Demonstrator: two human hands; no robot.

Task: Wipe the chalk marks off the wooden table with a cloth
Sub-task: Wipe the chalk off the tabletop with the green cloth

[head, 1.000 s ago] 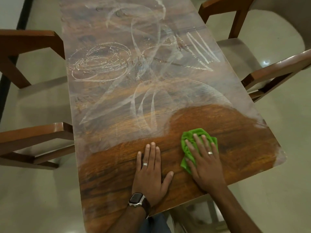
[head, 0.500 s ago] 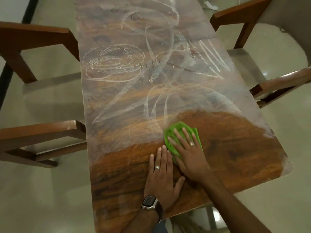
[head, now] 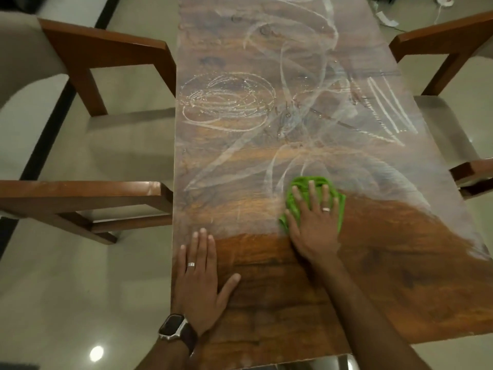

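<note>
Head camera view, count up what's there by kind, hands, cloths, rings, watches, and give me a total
Hands: 2, the left hand flat on the brown wooden table, the right hand pressing the cloth
Green cloths: 1
Silver finger rings: 2
Dark wristwatches: 1
Total: 6

The left hand lies flat, fingers straight and together, thumb splayed to the right. The right hand lies palm down ahead of it, fingers spread and straight, forearm extended.

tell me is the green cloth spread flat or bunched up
Bunched up: the green cloth shows crumpled folds around the right hand pressing it flat-fingered onto the wooden table.
</note>
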